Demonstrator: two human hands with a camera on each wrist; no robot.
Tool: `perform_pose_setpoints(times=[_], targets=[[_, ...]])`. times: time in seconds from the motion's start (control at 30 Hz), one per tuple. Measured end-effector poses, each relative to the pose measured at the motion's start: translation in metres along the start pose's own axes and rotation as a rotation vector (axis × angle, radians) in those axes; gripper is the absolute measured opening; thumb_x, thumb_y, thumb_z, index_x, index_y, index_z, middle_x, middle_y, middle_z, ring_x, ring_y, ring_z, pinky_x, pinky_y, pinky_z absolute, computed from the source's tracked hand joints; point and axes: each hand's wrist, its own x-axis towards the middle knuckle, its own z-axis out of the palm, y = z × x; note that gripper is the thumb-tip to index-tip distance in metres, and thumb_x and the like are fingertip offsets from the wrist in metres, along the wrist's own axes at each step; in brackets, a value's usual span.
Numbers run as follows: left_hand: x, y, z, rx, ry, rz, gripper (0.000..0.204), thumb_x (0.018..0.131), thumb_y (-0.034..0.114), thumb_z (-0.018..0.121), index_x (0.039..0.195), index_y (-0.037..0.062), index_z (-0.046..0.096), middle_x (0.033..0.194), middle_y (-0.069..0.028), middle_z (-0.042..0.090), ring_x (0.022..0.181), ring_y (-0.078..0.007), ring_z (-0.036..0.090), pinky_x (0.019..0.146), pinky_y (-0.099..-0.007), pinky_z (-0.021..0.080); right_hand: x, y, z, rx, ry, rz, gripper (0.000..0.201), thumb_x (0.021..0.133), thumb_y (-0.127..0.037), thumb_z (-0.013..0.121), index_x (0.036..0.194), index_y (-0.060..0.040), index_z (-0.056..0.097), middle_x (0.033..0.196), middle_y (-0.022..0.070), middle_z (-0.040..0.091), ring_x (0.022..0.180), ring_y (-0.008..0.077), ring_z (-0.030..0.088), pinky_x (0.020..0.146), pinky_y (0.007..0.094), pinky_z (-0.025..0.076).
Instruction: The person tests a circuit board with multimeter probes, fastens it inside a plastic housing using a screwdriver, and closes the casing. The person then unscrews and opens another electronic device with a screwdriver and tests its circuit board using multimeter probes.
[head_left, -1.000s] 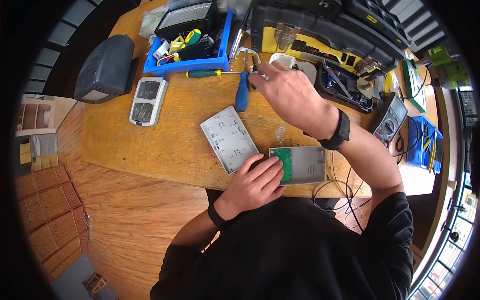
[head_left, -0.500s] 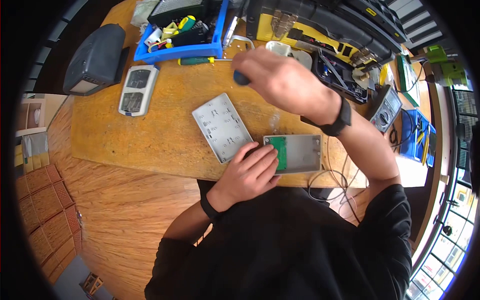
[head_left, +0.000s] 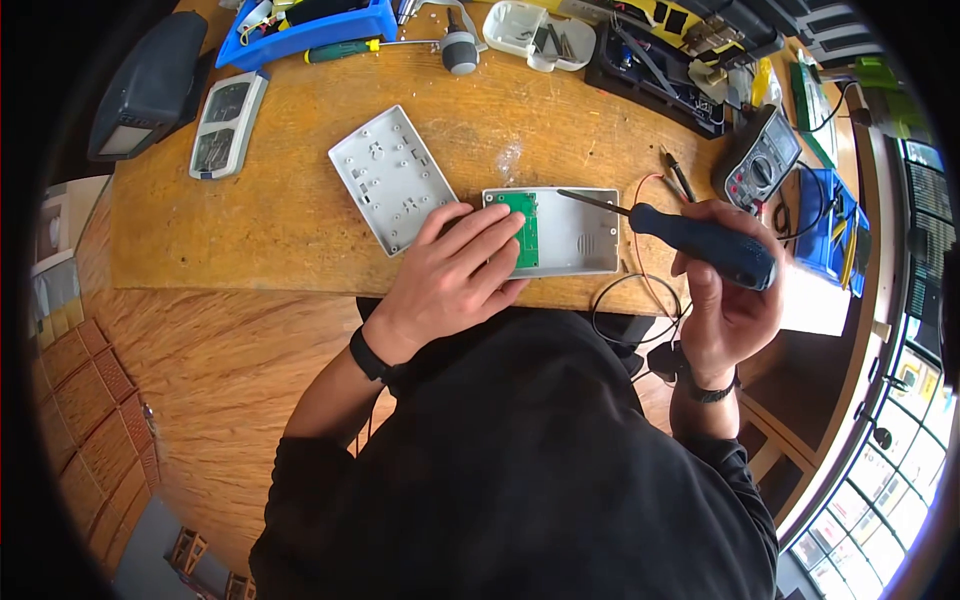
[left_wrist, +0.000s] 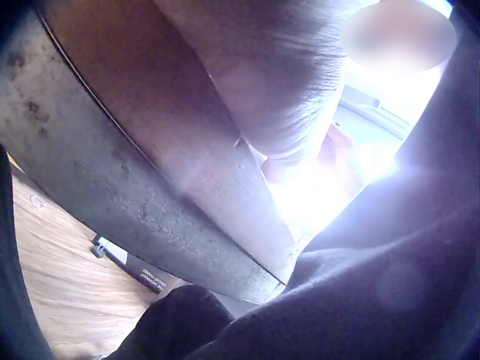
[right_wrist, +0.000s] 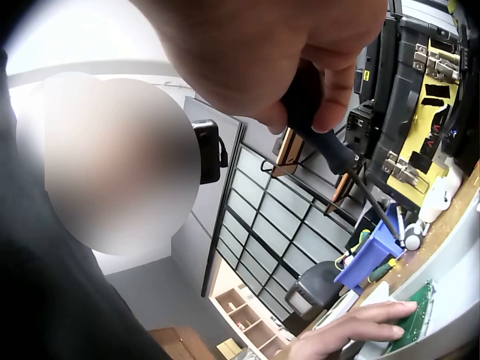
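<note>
My left hand [head_left: 455, 270] lies over the left end of a grey plastic case half [head_left: 580, 232], its fingertips on the green circuit board [head_left: 528, 240] inside. Its thumb is by the case's near edge. To the right, my right hand [head_left: 735, 310] grips a screwdriver [head_left: 690, 235] by its dark blue handle. The shaft points left over the case, with the tip above the board's right side. The right wrist view shows the same screwdriver [right_wrist: 326, 146] held in the fingers. Another grey case half [head_left: 395, 180] lies beside the left hand, its inside with small posts facing up.
A blue bin [head_left: 310, 35] of tools, a green-handled screwdriver [head_left: 340, 50] and a dark-headed tool [head_left: 459, 52] are at the back. White trays [head_left: 535, 35] hold small parts. A multimeter [head_left: 760, 155], a test probe [head_left: 678, 172] and a cable [head_left: 605, 330] lie to the right.
My right hand picked up the blue screwdriver from the back of the table and brought it nearer, to the right of the case. The left hand stays on the board; the head view has shifted.
</note>
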Motion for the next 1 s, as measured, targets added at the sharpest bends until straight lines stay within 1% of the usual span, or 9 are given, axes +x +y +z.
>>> perform_pose_setpoints(times=[0.03, 0.17, 0.23, 0.27, 0.3, 0.37, 0.4, 0.5, 1.0], targets=[[0.0, 0.0, 0.001, 0.005, 0.01, 0.002, 0.031, 0.082, 0.018, 0.091, 0.103, 0.0005, 0.076, 0.137, -0.0098, 0.076, 0.132, -0.0273, 0.07, 0.106, -0.0489, 0.054, -0.001, 0.001, 0.0, 0.005, 0.001, 0.003, 0.055, 0.101, -0.005, 0.083, 0.145, 0.0097, 0.054, 0.132, 0.0243, 0.073, 0.125, 0.0287, 0.072, 0.11, 0.0387, 0.058], [-0.001, 0.002, 0.0, 0.032, -0.001, -0.018, 0.04, 0.083, 0.02, 0.091, 0.119, 0.0053, 0.079, 0.136, -0.0067, 0.076, 0.13, -0.0252, 0.07, 0.109, -0.0484, 0.052, 0.002, 0.003, 0.008, 0.019, -0.054, -0.013, 0.055, 0.1, 0.001, 0.081, 0.146, 0.0097, 0.052, 0.131, 0.024, 0.073, 0.125, 0.0281, 0.072, 0.11, 0.0381, 0.058], [-0.001, 0.003, 0.0, 0.04, -0.012, -0.023, 0.043, 0.084, 0.021, 0.091, 0.122, 0.0066, 0.079, 0.136, -0.0059, 0.076, 0.13, -0.0246, 0.07, 0.109, -0.0484, 0.051, 0.006, -0.001, 0.017, 0.015, -0.105, 0.037, 0.055, 0.099, 0.004, 0.08, 0.146, 0.0097, 0.052, 0.132, 0.024, 0.072, 0.126, 0.0279, 0.072, 0.109, 0.038, 0.059], [-0.002, 0.003, -0.001, 0.047, -0.024, -0.029, 0.046, 0.084, 0.021, 0.091, 0.126, 0.008, 0.079, 0.136, -0.0051, 0.076, 0.129, -0.024, 0.07, 0.11, -0.0485, 0.05, 0.008, 0.0, 0.021, 0.015, -0.099, 0.02, 0.056, 0.097, 0.006, 0.082, 0.145, 0.0087, 0.054, 0.13, 0.0218, 0.075, 0.121, 0.026, 0.074, 0.105, 0.0368, 0.06], [-0.002, 0.003, 0.0, 0.047, -0.023, -0.031, 0.046, 0.084, 0.021, 0.091, 0.126, 0.008, 0.079, 0.136, -0.0051, 0.076, 0.129, -0.024, 0.07, 0.11, -0.0485, 0.05, 0.011, 0.002, 0.023, 0.015, -0.101, 0.02, 0.056, 0.097, 0.006, 0.082, 0.145, 0.0087, 0.054, 0.13, 0.0218, 0.075, 0.121, 0.026, 0.074, 0.105, 0.0368, 0.06], [-0.002, 0.003, 0.0, 0.039, -0.023, -0.033, 0.044, 0.084, 0.022, 0.091, 0.124, 0.0074, 0.079, 0.136, -0.0046, 0.075, 0.13, -0.0236, 0.07, 0.111, -0.0487, 0.05, 0.016, 0.003, 0.025, -0.194, -0.145, -0.131, 0.056, 0.095, 0.005, 0.085, 0.144, 0.0067, 0.057, 0.124, 0.0179, 0.078, 0.114, 0.0242, 0.077, 0.101, 0.0357, 0.061], [-0.003, 0.003, 0.0, 0.039, -0.022, -0.035, 0.044, 0.084, 0.022, 0.091, 0.124, 0.0074, 0.079, 0.136, -0.0046, 0.075, 0.13, -0.0236, 0.07, 0.111, -0.0487, 0.05, 0.019, 0.003, 0.027, -0.249, -0.133, -0.146, 0.055, 0.093, 0.002, 0.087, 0.141, 0.0041, 0.061, 0.119, 0.0152, 0.08, 0.109, 0.0252, 0.079, 0.098, 0.0359, 0.062], [-0.003, 0.002, 0.001, 0.04, -0.012, -0.029, 0.044, 0.084, 0.022, 0.091, 0.124, 0.0074, 0.079, 0.136, -0.0046, 0.075, 0.131, -0.0235, 0.069, 0.111, -0.0488, 0.05, 0.021, 0.004, 0.03, -0.339, -0.149, -0.187, 0.055, 0.092, 0.0, 0.088, 0.141, 0.0028, 0.062, 0.118, 0.015, 0.08, 0.109, 0.0272, 0.079, 0.097, 0.0368, 0.062], [-0.005, 0.0, 0.004, 0.033, 0.014, -0.017, 0.043, 0.085, 0.027, 0.089, 0.121, 0.0071, 0.076, 0.132, -0.005, 0.075, 0.13, -0.0229, 0.068, 0.115, -0.049, 0.047, 0.023, 0.004, 0.036, -0.379, -0.176, -0.181, 0.054, 0.091, 0.0, 0.089, 0.139, 0.0012, 0.064, 0.119, 0.0141, 0.08, 0.107, 0.0268, 0.08, 0.095, 0.0361, 0.062]])
